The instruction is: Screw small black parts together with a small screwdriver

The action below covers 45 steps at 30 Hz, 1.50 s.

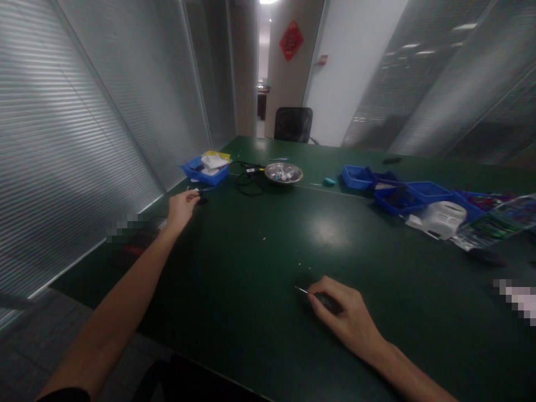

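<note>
My left hand point(181, 211) is stretched out to the far left of the table, its fingers pinched together just in front of the blue tray point(215, 178). Whatever sits between those fingertips is too small and blurred to name. Beside them is a small dark item point(202, 201). Near the front of the table, my right hand point(349, 318) is closed around a thin tool with a metal tip point(300, 290). The tip points left, and the hand hides the rest of the tool. White crumpled material point(214, 162) lies in the blue tray.
On the green table point(234, 268) stand a metal bowl of small parts point(283, 173), a black cable point(251, 192) and a teal object point(329, 181). Several blue bins point(358, 177), a white plastic device point(446, 219) and a clear bag point(494, 226) occupy the right. A chair point(293, 124) stands behind.
</note>
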Motion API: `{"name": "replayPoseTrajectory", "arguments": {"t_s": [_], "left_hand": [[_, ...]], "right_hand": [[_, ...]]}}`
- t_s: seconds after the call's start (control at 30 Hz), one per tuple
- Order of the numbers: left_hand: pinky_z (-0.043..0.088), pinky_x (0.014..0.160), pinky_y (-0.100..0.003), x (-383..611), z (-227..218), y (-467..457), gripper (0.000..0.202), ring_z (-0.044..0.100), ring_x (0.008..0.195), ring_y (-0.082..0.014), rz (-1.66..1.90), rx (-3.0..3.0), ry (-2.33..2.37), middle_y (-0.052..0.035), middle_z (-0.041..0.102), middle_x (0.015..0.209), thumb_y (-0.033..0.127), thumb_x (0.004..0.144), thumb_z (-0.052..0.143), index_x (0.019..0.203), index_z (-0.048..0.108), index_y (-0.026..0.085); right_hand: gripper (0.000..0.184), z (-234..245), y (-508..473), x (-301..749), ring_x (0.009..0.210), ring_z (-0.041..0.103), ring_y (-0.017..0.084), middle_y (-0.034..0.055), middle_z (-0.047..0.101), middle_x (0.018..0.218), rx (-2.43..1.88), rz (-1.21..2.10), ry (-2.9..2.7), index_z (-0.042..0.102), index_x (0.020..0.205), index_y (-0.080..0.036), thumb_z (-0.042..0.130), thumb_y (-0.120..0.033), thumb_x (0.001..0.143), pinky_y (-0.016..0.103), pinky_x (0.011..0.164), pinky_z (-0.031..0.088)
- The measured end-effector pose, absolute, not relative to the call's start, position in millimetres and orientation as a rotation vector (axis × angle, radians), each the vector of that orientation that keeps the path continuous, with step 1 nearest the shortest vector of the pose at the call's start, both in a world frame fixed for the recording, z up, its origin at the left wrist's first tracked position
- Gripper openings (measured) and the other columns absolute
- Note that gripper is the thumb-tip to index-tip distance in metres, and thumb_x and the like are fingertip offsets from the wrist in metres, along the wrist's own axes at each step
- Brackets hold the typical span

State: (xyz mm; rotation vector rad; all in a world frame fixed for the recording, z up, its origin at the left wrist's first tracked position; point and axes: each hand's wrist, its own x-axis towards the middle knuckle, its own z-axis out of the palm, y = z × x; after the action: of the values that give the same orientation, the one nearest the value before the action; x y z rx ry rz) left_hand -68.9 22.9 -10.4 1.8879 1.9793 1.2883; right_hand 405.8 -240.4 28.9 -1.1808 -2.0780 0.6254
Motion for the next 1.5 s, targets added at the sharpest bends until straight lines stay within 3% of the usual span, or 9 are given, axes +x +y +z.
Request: {"name": "replayPoseTrajectory", "arguments": {"t_s": [0.17, 0.37, 0.63, 1.27, 1.5], "left_hand": [[0.053, 0.087, -0.033, -67.9, -10.9, 22.0, 0.029, 0.07, 0.087, -0.0235, 1.237, 2.016, 2.004, -0.0087, 0.076, 0.098, 0.036, 0.091, 0.066, 0.109, 0.078, 0.017], [0.05, 0.089, -0.034, -64.7, -13.2, 24.0, 0.029, 0.065, 0.095, -0.0233, 1.109, 2.184, 1.995, -0.01, 0.07, 0.114, 0.039, 0.094, 0.061, 0.107, 0.078, 0.019], [0.047, 0.083, -0.032, -66.9, -19.5, 26.8, 0.029, 0.065, 0.087, -0.0232, 1.085, 2.121, 2.055, -0.01, 0.074, 0.103, 0.035, 0.093, 0.063, 0.108, 0.078, 0.017], [0.047, 0.074, -0.032, -65.1, -19.5, 27.8, 0.033, 0.065, 0.082, -0.0222, 1.006, 2.025, 2.068, -0.0097, 0.076, 0.102, 0.042, 0.088, 0.067, 0.109, 0.079, 0.019], [0.043, 0.069, -0.032, -0.6, 15.0, -9.3, 0.038, 0.057, 0.076, -0.0191, 0.983, 2.224, 1.618, -0.0071, 0.071, 0.098, 0.049, 0.093, 0.064, 0.114, 0.077, 0.02]], "right_hand": [[0.016, 30.0, -240.2, 404.9, 0.07, 0.066, 0.017, 0.0023, 0.069, 0.082, -1.178, 0.604, -2.076, 0.069, 0.093, -0.021, 0.057, -0.026, 0.101, 0.03, 0.065, 0.051], [0.017, 31.7, -240.1, 405.4, 0.067, 0.065, 0.017, 0.0022, 0.069, 0.08, -1.177, 0.591, -2.082, 0.07, 0.092, -0.021, 0.056, -0.026, 0.101, 0.029, 0.062, 0.051], [0.015, 28.2, -240.0, 405.7, 0.07, 0.066, 0.017, 0.0027, 0.07, 0.082, -1.167, 0.603, -2.081, 0.069, 0.094, -0.021, 0.057, -0.026, 0.101, 0.029, 0.066, 0.052], [0.019, 28.3, -238.9, 405.9, 0.067, 0.068, 0.017, 0.003, 0.071, 0.08, -1.165, 0.533, -2.111, 0.071, 0.092, -0.021, 0.056, -0.028, 0.101, 0.028, 0.063, 0.056], [0.017, 26.9, -237.7, 407.5, 0.07, 0.068, 0.017, 0.0034, 0.071, 0.083, -1.181, 0.559, -2.109, 0.07, 0.094, -0.021, 0.056, -0.027, 0.101, 0.029, 0.064, 0.054]]}}
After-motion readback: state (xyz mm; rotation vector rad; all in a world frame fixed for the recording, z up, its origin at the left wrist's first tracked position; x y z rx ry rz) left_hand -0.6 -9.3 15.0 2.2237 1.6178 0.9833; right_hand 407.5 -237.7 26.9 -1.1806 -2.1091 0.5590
